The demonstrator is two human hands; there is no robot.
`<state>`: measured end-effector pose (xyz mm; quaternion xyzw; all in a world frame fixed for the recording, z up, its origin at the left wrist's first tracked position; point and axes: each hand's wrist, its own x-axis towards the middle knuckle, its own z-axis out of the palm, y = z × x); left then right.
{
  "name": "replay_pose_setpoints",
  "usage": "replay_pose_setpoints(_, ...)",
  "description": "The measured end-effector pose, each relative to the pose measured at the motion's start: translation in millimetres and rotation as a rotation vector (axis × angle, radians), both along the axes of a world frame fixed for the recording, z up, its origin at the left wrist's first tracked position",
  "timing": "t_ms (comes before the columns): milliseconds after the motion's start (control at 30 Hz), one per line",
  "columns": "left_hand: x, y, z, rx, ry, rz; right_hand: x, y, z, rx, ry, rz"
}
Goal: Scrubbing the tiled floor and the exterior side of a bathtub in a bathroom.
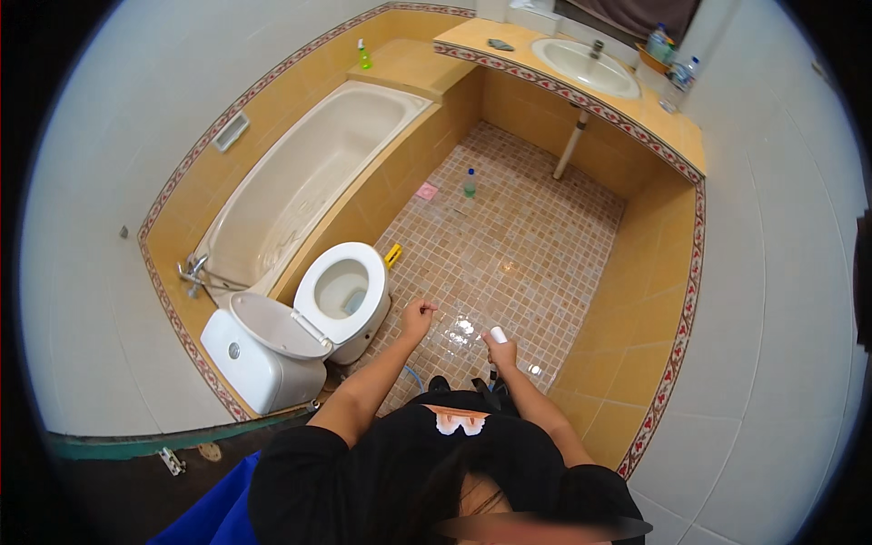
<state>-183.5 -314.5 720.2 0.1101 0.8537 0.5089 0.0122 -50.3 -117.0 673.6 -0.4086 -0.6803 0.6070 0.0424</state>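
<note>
My right hand [503, 353] grips a white handle [499, 334] whose lower part drops towards my feet; what it belongs to is hidden. To the left, my left hand [417, 319] is held over the tiled floor [504, 266] with its fingers curled; whether something small is in them I cannot tell. Nearest to that hand stands a white toilet [340, 286] with its lid raised and seat down. A yellow object [393, 255] lies beside the bowl. Farther off on the floor are a bottle with a blue cap [470, 185] and a pink packet or cloth [427, 191].
A bathtub [320, 163] runs along the left, with a green spray bottle [365, 57] on its far ledge. Ahead is a counter with a washbasin [586, 67], a grey-green cloth [501, 45] and plastic bottles [678, 83]. A drain pipe [571, 146] stands beneath. The floor shines wet.
</note>
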Motion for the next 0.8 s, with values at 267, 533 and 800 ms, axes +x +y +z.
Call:
replay_pose_setpoints(267,1,-49,8,0.049,-0.183,0.142,-35,-31,-20,0.106,-0.099,0.213)
replay_pose_setpoints(533,3,-43,-2,0.189,-0.255,0.256,-71,-17,-34,0.133,-0.057,0.299)
replay_pose_setpoints(800,-5,10,-3,0.087,-0.255,0.369,-114,52,-24,-0.080,-0.082,0.259)
